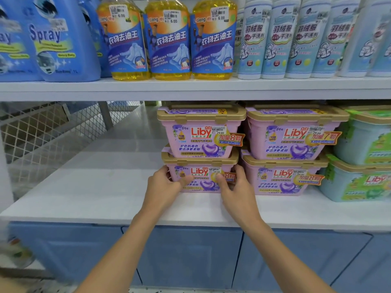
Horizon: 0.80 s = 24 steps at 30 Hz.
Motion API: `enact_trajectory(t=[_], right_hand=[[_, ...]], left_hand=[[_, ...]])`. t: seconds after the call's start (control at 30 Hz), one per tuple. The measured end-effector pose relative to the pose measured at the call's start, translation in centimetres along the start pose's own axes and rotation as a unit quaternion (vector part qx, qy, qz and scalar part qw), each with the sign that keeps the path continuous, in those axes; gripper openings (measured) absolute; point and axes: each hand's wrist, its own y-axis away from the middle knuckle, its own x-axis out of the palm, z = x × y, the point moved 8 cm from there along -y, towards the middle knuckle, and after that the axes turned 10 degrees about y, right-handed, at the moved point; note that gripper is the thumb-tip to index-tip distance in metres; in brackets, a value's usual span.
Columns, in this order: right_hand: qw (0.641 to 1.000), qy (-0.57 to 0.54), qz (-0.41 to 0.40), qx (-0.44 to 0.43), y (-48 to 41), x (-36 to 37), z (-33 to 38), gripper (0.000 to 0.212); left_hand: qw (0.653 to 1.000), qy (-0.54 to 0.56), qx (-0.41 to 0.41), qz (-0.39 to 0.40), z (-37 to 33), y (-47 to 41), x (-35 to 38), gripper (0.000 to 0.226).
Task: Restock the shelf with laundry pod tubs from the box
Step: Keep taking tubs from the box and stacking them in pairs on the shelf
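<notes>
Now clasping the bottom tub [200, 178] by its two ends, left hand [164, 185] and right hand [233, 187] curled round, long side facing out, bare shelf [95, 187] leftward.

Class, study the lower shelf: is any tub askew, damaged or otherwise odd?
Nothing is damaged or spilled. The one oddity: the left stack's top tub sits slightly off square over the bottom tub, which both hands, left and right, grip at its sides.

Pink tubs [200, 134] with gold lids, purple heart prints.
</notes>
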Motion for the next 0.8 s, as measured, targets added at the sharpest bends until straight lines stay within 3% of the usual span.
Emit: enact_trajectory(t=[0.47,0.6,0.8], right_hand=[[0.996,0.072,0.010,0.060,4.9,-0.1,1.6,0.046],[0.986,0.153,0.061,0.018,9.0,1.7,3.2,0.065],[0.963,0.173,0.189,-0.083,13.2,5.7,7.9,0.057]], left_hand=[[0.990,-0.130,0.014,0.045,-1.8,4.7,-2.3,0.053],[0.977,-0.212,0.000,0.033,-2.0,7.1,-4.3,0.069],[0.943,-0.328,-0.049,0.028,-1.9,13.7,-11.9,0.066]])
